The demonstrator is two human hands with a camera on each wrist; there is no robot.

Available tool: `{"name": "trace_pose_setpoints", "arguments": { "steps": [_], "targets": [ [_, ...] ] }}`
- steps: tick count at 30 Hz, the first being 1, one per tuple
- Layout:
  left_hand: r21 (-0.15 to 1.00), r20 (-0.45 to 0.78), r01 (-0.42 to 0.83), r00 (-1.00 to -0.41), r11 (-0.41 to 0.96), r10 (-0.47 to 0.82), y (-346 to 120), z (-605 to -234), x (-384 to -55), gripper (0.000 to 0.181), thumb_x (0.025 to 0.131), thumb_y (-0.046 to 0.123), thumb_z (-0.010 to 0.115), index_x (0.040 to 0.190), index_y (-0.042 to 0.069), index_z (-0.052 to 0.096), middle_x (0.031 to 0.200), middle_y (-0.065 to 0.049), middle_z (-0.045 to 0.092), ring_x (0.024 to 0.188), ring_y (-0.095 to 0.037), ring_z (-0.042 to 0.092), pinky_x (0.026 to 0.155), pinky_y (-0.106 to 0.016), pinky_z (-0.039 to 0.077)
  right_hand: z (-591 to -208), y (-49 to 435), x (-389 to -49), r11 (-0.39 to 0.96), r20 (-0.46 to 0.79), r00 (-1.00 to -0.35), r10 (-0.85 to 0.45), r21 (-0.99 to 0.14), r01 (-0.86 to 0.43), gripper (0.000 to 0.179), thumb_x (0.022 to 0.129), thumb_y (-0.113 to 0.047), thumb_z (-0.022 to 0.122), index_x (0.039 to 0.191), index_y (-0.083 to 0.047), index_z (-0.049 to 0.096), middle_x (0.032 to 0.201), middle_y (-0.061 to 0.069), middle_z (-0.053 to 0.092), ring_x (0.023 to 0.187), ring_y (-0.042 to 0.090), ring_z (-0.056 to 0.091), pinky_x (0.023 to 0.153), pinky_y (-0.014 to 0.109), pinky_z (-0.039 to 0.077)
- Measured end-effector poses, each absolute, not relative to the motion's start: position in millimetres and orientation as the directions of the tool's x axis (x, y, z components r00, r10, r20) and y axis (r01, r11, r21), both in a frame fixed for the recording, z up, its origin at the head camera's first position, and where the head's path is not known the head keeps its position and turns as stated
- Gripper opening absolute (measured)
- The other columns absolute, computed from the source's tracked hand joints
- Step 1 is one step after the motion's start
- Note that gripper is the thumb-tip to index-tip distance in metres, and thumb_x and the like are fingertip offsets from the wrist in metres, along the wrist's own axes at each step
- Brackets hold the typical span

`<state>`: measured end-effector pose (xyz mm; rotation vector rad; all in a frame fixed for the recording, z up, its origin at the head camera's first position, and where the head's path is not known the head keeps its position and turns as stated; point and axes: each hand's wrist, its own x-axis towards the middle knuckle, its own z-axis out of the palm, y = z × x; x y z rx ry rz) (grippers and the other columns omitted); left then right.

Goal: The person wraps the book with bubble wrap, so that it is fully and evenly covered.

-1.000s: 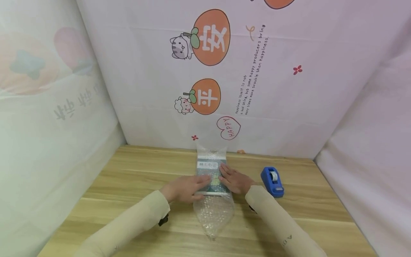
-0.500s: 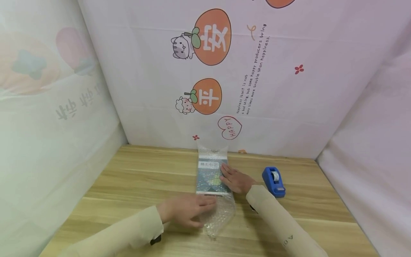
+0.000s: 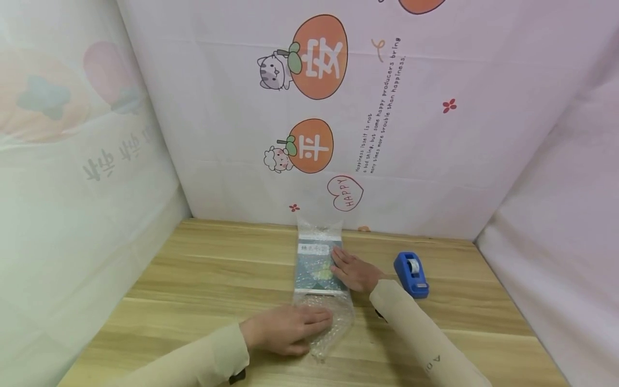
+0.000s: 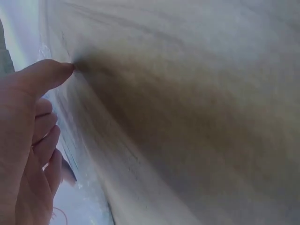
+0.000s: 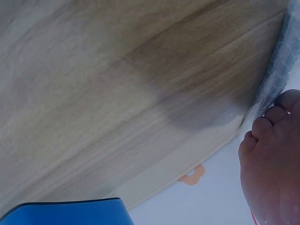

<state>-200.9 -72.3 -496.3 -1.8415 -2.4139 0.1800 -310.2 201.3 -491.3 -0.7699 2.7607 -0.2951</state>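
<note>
A flat teal book point(image 3: 314, 266) with a white title label lies inside clear bubble wrap point(image 3: 340, 312) in the middle of the table. The wrap extends past the book at both its far and near ends. My left hand point(image 3: 292, 328) rests on the near flap of the wrap, fingers extended over it and thumb by the tabletop. In the left wrist view, the thumb tip of that left hand point(image 4: 33, 108) touches the wood. My right hand point(image 3: 357, 273) lies along the book's right edge, fingers extended onto the wrapped cover.
A blue tape dispenser point(image 3: 412, 275) with a roll in it stands right of my right hand; its blue body point(image 5: 70, 213) shows in the right wrist view. The wood-grain table point(image 3: 217, 258) meets a printed white curtain point(image 3: 232, 177) at the back, with more curtain on both sides.
My left hand has slid from the book's left side toward me, onto the near flap of the bubble wrap. My right hand has stayed at the book's right edge.
</note>
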Motion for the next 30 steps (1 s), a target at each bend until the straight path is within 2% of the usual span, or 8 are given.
{"name": "trace_pose_setpoints", "arguments": {
  "steps": [5, 11, 15, 20, 24, 30],
  "targets": [
    [-0.136, 0.015, 0.952, -0.274, 0.273, 0.962, -69.0, -498.7, -200.4, 0.067, 0.108, 0.039, 0.056, 0.164, 0.008, 0.037, 0.169, -0.006, 0.042, 0.157, -0.019, 0.042, 0.127, -0.032, 0.039, -492.0, 201.3, -310.6, 0.838, -0.186, -0.827, -0.530, -0.266, -0.477, 0.070, 0.116, -0.047, 0.025, 0.168, -0.001, 0.015, 0.178, 0.017, 0.011, 0.166, 0.035, 0.014, 0.135, 0.054, 0.020],
    [-0.105, 0.047, 0.957, -0.266, 0.270, 0.963, -68.4, -503.2, -202.9, 0.062, 0.107, 0.032, 0.060, 0.163, 0.010, 0.041, 0.167, -0.003, 0.046, 0.155, -0.016, 0.044, 0.125, -0.030, 0.041, -492.9, 200.7, -311.2, 0.841, -0.198, -0.827, -0.526, -0.270, -0.470, 0.070, 0.116, -0.047, 0.024, 0.169, -0.001, 0.014, 0.178, 0.017, 0.010, 0.166, 0.035, 0.013, 0.135, 0.054, 0.019],
    [0.011, 0.115, 0.962, -0.271, 0.271, 0.956, -70.7, -503.3, -207.4, 0.052, 0.106, 0.027, 0.064, 0.155, 0.013, 0.054, 0.160, 0.000, 0.055, 0.149, -0.013, 0.052, 0.122, -0.030, 0.044, -493.9, 200.1, -311.3, 0.836, -0.191, -0.826, -0.531, -0.274, -0.475, 0.070, 0.116, -0.045, 0.024, 0.168, 0.000, 0.015, 0.178, 0.018, 0.010, 0.166, 0.036, 0.013, 0.135, 0.054, 0.018],
    [0.174, 0.249, 0.950, -0.296, 0.258, 0.922, -72.6, -499.5, -215.2, 0.033, 0.102, 0.021, 0.070, 0.134, 0.013, 0.071, 0.137, 0.001, 0.073, 0.128, -0.011, 0.068, 0.114, -0.026, 0.052, -493.3, 199.4, -311.6, 0.835, -0.192, -0.826, -0.529, -0.290, -0.468, 0.069, 0.116, -0.045, 0.024, 0.168, 0.000, 0.015, 0.178, 0.018, 0.010, 0.166, 0.036, 0.012, 0.135, 0.054, 0.018],
    [0.239, 0.321, 0.933, -0.336, 0.268, 0.885, -73.1, -498.2, -219.5, 0.022, 0.100, 0.020, 0.073, 0.121, 0.013, 0.077, 0.121, 0.004, 0.078, 0.114, -0.008, 0.072, 0.106, -0.020, 0.054, -493.3, 199.1, -312.4, 0.836, -0.196, -0.830, -0.523, -0.305, -0.455, 0.070, 0.116, -0.046, 0.023, 0.168, 0.000, 0.015, 0.178, 0.019, 0.009, 0.166, 0.036, 0.011, 0.135, 0.054, 0.018],
    [0.402, 0.329, 0.858, -0.462, 0.321, 0.824, -73.2, -497.2, -222.2, 0.010, 0.100, 0.017, 0.074, 0.109, 0.015, 0.077, 0.106, 0.005, 0.078, 0.100, -0.002, 0.070, 0.094, -0.013, 0.055, -492.3, 199.8, -313.0, 0.834, -0.214, -0.833, -0.510, -0.357, -0.419, 0.070, 0.116, -0.048, 0.022, 0.169, -0.003, 0.012, 0.179, 0.017, 0.005, 0.167, 0.034, 0.007, 0.136, 0.053, 0.014]
  ]
}}
